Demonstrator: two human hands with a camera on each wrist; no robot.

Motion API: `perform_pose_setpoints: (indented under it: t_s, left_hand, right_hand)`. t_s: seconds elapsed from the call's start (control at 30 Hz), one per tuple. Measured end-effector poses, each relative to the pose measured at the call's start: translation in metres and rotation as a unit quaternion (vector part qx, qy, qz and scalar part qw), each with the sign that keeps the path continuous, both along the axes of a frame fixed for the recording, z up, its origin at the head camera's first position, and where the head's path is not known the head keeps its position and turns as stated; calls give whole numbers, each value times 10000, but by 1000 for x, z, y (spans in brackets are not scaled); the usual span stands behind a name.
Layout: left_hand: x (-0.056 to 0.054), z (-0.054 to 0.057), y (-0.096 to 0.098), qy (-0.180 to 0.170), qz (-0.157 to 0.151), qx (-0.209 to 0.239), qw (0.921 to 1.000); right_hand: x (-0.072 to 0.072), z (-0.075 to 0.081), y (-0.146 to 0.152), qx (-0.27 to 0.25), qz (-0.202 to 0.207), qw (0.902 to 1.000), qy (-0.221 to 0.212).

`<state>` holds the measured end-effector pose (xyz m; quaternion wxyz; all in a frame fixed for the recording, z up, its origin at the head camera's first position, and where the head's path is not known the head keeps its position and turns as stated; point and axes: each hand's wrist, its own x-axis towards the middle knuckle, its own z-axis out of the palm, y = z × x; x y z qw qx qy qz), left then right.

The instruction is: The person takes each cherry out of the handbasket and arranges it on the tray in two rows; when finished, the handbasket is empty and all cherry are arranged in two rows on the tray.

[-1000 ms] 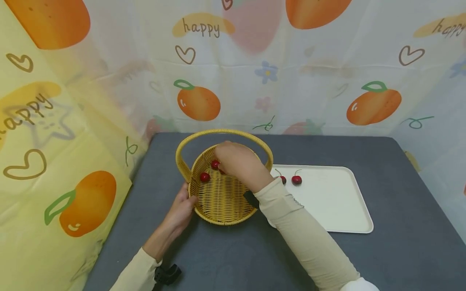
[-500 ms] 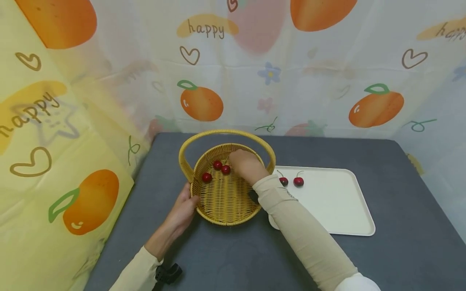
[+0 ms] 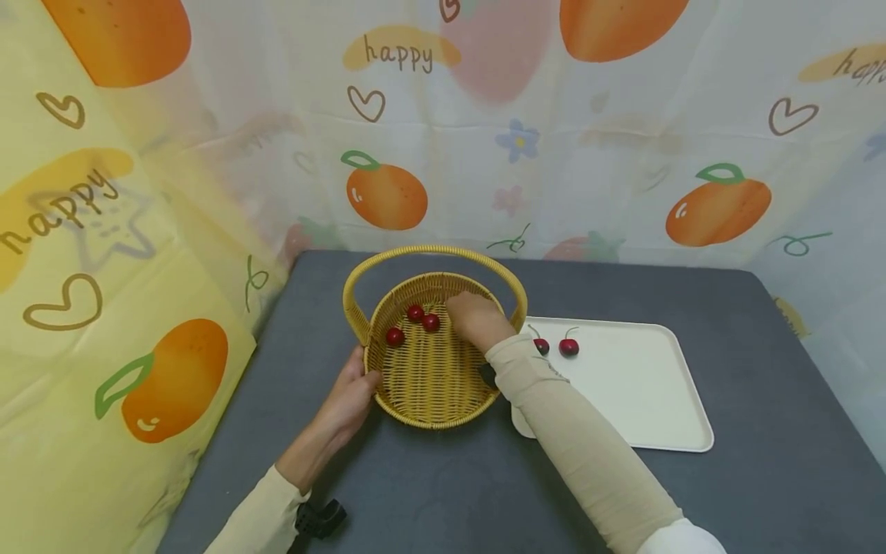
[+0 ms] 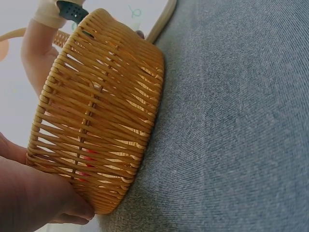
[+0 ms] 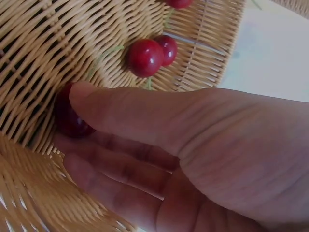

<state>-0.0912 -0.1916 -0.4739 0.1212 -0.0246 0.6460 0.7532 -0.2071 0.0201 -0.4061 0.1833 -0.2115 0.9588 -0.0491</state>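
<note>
A yellow wicker basket [image 3: 432,422] with a tall arched handle stands on the grey table. My left hand [image 3: 348,398] grips its left rim, thumb over the edge. Inside the basket, my right hand [image 3: 477,317] is low near the right back wall. In the right wrist view, its thumb and fingers pinch a dark red cherry [image 5: 70,115] against the woven bottom; the head view hides this cherry behind the hand. Three other cherries lie toward the basket's left and back, one of them a bright red cherry [image 3: 395,337].
A white rectangular tray [image 3: 651,392] lies right of the basket, partly under my right forearm. Two stemmed cherries rest near its back left, including the right-hand cherry [image 3: 569,348]. A fruit-printed curtain [image 3: 588,169] hangs behind the table and along its left.
My right hand has moved right inside the basket, away from the cherries at the left, which now show fully. My left hand keeps its grip on the rim.
</note>
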Motion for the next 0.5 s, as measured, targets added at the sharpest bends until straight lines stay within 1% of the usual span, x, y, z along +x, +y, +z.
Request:
perform_pose_setpoints:
  t_s: [0.13,0.27,0.4,0.5]
  left_hand:
    - [-1,0,1,-18,-34,-12,10000]
    - [0,0,1,-18,-79,-28,10000]
    - [1,0,1,14,-74,-15,10000]
    - [1,1,1,29,-49,0,10000]
  right_hand:
    - [1,0,1,43,56,10000,11]
    - [4,7,-1,10,106,9999,8]
    - [14,26,-6,87,273,9996,-19]
    - [24,44,-10,134,432,9990,-13]
